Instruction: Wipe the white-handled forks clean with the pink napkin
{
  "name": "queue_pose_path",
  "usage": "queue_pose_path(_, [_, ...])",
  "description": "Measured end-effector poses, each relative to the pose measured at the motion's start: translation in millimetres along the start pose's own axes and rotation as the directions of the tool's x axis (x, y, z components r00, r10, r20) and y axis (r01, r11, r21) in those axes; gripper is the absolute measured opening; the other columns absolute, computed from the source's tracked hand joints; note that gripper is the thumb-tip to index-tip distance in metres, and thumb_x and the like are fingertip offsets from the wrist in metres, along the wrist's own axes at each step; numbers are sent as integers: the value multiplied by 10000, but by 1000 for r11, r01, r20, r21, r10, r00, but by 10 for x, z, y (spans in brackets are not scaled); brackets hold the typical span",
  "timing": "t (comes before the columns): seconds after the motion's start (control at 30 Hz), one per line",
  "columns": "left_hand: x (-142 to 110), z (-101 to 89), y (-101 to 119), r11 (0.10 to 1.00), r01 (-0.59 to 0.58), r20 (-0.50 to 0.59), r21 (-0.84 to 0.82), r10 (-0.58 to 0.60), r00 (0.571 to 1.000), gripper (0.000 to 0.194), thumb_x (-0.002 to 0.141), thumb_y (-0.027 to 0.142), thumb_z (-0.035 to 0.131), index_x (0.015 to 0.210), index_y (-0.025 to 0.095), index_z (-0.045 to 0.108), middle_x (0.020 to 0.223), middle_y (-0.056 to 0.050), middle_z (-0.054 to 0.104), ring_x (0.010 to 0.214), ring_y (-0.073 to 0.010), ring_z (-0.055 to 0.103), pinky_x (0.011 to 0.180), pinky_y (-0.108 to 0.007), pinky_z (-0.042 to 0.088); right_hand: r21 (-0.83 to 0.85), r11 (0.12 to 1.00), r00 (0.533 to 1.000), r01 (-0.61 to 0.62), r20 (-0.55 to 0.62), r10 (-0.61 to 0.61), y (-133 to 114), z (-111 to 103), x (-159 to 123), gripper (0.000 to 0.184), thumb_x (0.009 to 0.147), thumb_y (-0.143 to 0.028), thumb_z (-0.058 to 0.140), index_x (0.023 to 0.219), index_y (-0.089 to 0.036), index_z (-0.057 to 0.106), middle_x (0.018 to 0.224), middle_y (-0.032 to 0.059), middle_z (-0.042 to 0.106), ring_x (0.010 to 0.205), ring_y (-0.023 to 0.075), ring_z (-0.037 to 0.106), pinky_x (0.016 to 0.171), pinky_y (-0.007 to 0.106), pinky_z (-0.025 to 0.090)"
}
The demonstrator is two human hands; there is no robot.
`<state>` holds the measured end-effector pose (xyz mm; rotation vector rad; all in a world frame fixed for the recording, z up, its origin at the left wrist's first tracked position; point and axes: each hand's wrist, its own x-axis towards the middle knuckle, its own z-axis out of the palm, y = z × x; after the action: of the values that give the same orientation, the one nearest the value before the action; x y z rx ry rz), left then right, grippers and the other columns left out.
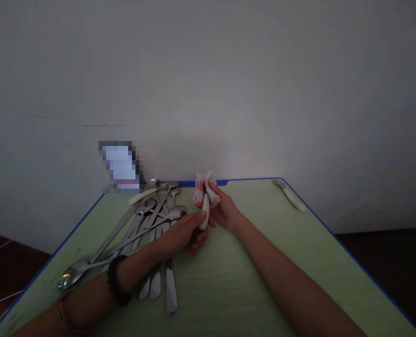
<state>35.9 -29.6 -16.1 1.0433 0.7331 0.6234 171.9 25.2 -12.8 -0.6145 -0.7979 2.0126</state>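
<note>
My left hand [190, 231] is closed on a cream handle [205, 213] that points up and away from me. The head of this cream-handled utensil is hidden, so its kind does not show. My right hand [223, 206] grips a white and pink cloth [213, 193], folded around the utensil's upper end. Under and beside my left forearm lies a loose pile of metal spoons [176, 213], with their handles crossing. A large serving spoon [72, 275] rests at the pile's near left end.
A cream-handled fork [292, 197] lies alone at the far right of the green table [229, 290], which has a blue edge. A blurred-out screen device [120, 166] leans at the back left, by the grey wall [208, 84]. Another cream handle [142, 196] lies in the pile.
</note>
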Motion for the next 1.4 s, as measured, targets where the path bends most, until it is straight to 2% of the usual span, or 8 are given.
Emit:
queue_pose_path(0.2, [-5, 0, 1, 1000, -9, 1, 15, 9, 1000, 364, 844, 544, 448, 875, 182, 469, 536, 75, 392, 399, -69, 365, 298, -142, 312, 40, 998, 999, 41, -28, -40, 7, -12, 22, 230, 878, -387, 488, 953, -179, 548, 661, -10, 631, 472, 116, 576, 323, 183, 355])
queue_pose_path(0.5, [-5, -5, -13, 1000, -10, 1, 27, 10, 1000, 366, 849, 545, 437, 880, 183, 480, 541, 77, 382, 394, -65, 361, 300, -140, 300, 70, 997, 998, 39, -56, -36, -12, 32, 4, 216, 860, -366, 538, 943, -169, 567, 709, -9, 648, 522, 101, 569, 381, 184, 399])
queue_pose_path(0.67, [-1, -13, -19, 999, -2, -5, 40, 2, 1000, 383, 841, 562, 436, 887, 184, 478, 543, 79, 376, 388, -66, 358, 298, -145, 298, 74, 997, 998, 33, -61, -29, -13, 40, 1, 206, 867, -368, 530, 931, -177, 572, 658, -17, 624, 501, 102, 559, 351, 179, 366])
queue_pose_path(0.83, [-5, 2, -1, 1000, -2, 1, 27, 2, 1000, 379, 840, 559, 440, 882, 185, 476, 542, 80, 374, 392, -65, 352, 304, -144, 297, 73, 997, 996, 34, -82, -28, -9, 31, 1, 201, 869, -367, 527, 901, -175, 579, 581, -33, 585, 483, 101, 549, 393, 180, 403])
queue_pose_path(1.13, [-14, -1, 1, 1000, -8, 9, 21, 8, 1000, 359, 853, 538, 438, 863, 182, 481, 540, 79, 376, 392, -62, 363, 301, -137, 297, 62, 998, 998, 16, -61, -12, -21, 37, -2, 237, 877, -376, 508, 978, -170, 567, 639, -17, 629, 475, 108, 556, 367, 189, 375])
queue_pose_path(1.4, [-13, 5, 9, 1000, 2, 1, 23, -2, 1000, 369, 845, 548, 437, 875, 183, 476, 544, 79, 373, 391, -64, 361, 302, -140, 286, 98, 995, 997, 24, -81, -16, -33, 62, -8, 192, 892, -337, 486, 923, -169, 574, 609, -19, 610, 481, 103, 563, 359, 173, 392])
